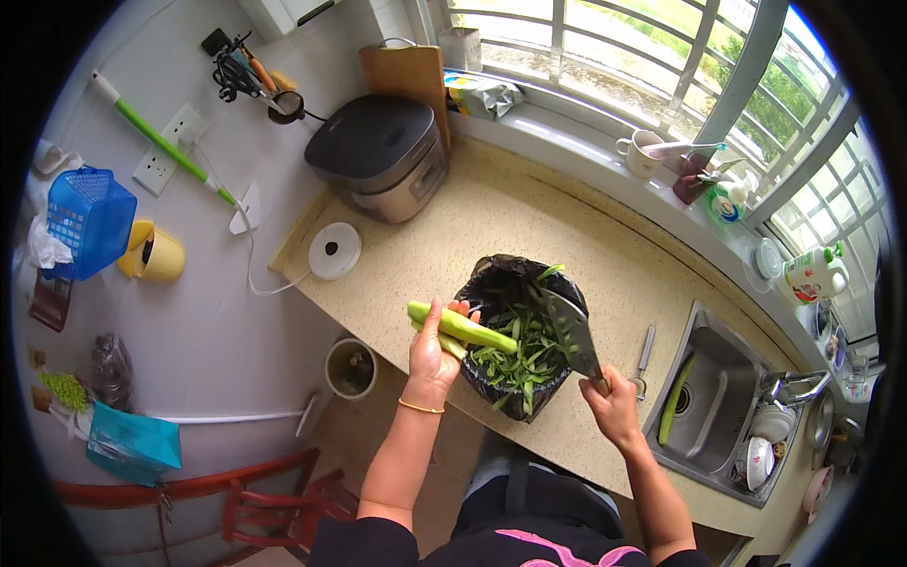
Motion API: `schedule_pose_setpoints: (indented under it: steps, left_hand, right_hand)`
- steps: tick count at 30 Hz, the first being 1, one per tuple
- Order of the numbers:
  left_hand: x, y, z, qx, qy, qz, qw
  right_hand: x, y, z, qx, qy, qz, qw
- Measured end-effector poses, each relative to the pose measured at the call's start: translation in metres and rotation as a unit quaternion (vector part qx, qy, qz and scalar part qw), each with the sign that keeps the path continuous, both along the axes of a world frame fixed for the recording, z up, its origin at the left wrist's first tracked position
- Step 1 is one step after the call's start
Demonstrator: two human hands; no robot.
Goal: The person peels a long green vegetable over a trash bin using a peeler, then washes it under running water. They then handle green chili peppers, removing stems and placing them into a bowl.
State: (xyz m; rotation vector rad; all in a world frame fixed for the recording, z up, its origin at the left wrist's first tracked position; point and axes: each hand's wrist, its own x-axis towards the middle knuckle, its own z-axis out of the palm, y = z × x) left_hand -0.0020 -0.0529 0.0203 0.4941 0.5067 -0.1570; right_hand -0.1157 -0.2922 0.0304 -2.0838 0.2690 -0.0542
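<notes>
My left hand [433, 352] grips a long pale-green peeled vegetable [463, 328] and holds it over a bin lined with a black bag [501, 274]. Several green peelings [525, 352] lie inside the bin. My right hand [612, 404] is closed on the handle of a broad cleaver [573, 333], whose blade points up and left over the bin, close to the vegetable's far end. The bin stands on the speckled beige counter [491, 217] near its front edge.
A rice cooker [383, 151] and a wooden board [408, 76] stand at the back left, a round white lid [334, 250] beside them. A peeler [644, 352] lies by the steel sink [718, 397], which holds a long green vegetable [675, 402]. Cups and bottles line the windowsill.
</notes>
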Motion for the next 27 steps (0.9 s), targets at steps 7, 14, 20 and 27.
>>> schedule_pose_setpoints:
  steps: [7, 14, 20, 27]
  left_hand:
    - [-0.003, -0.005, -0.039, -0.133, 0.109, 0.085, 0.982]
    - [-0.008, 0.003, -0.066, -0.209, 0.102, 0.012, 0.972]
    - [-0.005, -0.007, -0.038, -0.290, 0.060, 0.007, 0.955]
    - [-0.008, -0.042, 0.003, -0.149, -0.032, -0.122, 0.981]
  right_hand:
    - [-0.014, 0.027, 0.013, -0.098, -0.116, 0.063, 0.986]
    - [0.004, 0.058, 0.030, -0.126, -0.188, 0.114, 0.967]
    - [-0.011, 0.043, 0.020, 0.032, -0.091, 0.034, 0.995]
    - [-0.037, -0.022, -0.005, 0.350, 0.063, -0.131, 0.925]
